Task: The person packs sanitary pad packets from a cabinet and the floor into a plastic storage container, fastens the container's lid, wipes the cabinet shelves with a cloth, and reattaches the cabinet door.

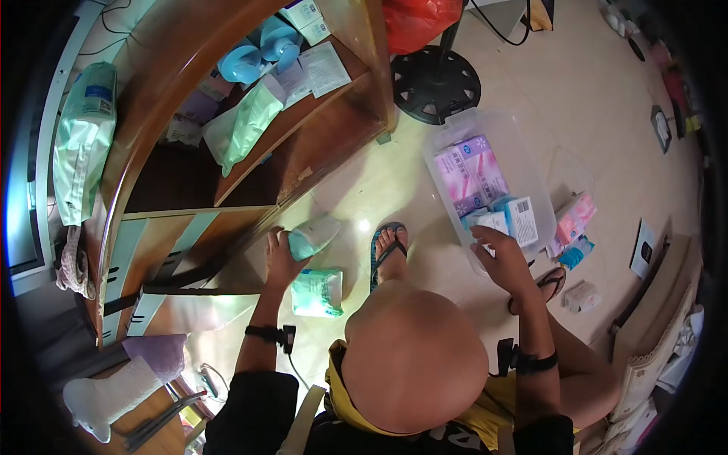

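My left hand is wrapped round the side of a pale green soft packet above the floor. Just below it lies a green and white package. My right hand is over the near end of a clear plastic bin, its fingers at a small white and blue packet; whether they grip it is unclear. Pink and purple packs fill the bin's middle, and a white box with a barcode stands beside my right hand.
A wooden cabinet with packets and blue bottles on its shelves is at upper left. An open drawer juts out below. A black round stand base is behind the bin. Pink and blue packs lie right of it.
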The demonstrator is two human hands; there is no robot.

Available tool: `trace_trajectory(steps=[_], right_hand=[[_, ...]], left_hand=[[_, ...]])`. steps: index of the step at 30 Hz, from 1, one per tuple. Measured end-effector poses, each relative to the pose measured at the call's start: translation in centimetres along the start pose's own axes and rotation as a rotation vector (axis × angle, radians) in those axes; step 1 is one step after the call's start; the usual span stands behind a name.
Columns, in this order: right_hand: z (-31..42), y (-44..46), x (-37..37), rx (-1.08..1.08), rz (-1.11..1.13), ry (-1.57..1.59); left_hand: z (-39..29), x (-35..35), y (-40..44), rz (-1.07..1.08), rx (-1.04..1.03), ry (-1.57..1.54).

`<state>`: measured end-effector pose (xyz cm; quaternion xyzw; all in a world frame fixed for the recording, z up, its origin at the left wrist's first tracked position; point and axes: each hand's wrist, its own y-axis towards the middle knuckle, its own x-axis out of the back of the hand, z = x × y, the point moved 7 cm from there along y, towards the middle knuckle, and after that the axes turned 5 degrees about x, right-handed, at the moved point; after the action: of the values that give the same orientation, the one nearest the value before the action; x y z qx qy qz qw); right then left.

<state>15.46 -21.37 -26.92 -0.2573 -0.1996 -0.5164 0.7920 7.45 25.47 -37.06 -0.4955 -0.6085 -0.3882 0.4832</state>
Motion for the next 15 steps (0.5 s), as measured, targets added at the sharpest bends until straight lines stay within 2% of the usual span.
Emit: trace_trajectory(steps=[2,4,5,7,8,9,11,12,13,15], right_hand=[[0.6,0.9,-0.2,0.017,0.005,-0.012],[1.5,1.8,-0.9,0.040,0.005,-0.019],[2.3,2.2,-1.3,0.109,0.023,-0.032],[2.7,2.3,-1.9,0.143,0.017,-0.025],[3.0,2.6,-1.8,0.166,0.003,-0.009],[3.2,2.7,-1.8,0.191,-0.005,0.006],[2.3,3.1,-2.2,0.125,0.005,-0.003],[2.3,3.1,-2.4,0.154,-0.008,0.012],[2.1,2.6,-2.8,0.170,-0.018,0.025],[1.6,2.4,-4.3,0.162,0.022,0.158]], left_hand=[[-1.5,1.0,-0.4,-0.051,-0.065,0.104],[0.9,-3.6,-1.5,0.544,0.146,0.345],[1.1,-3.4,-1.7,0.540,0.148,0.350],[0.6,-0.5,-0.8,0.186,0.067,0.393],[-1.1,-0.5,-1.1,0.263,-0.121,0.587],[-0.3,-0.9,-1.5,0.277,-0.137,0.594],[2.1,-2.0,-0.4,0.371,0.003,0.383],[1.9,-0.5,0.0,0.122,0.029,0.438],[1.1,-0.2,0.4,0.136,-0.002,0.430],[-1.1,-1.2,0.5,0.420,-0.045,0.190]])
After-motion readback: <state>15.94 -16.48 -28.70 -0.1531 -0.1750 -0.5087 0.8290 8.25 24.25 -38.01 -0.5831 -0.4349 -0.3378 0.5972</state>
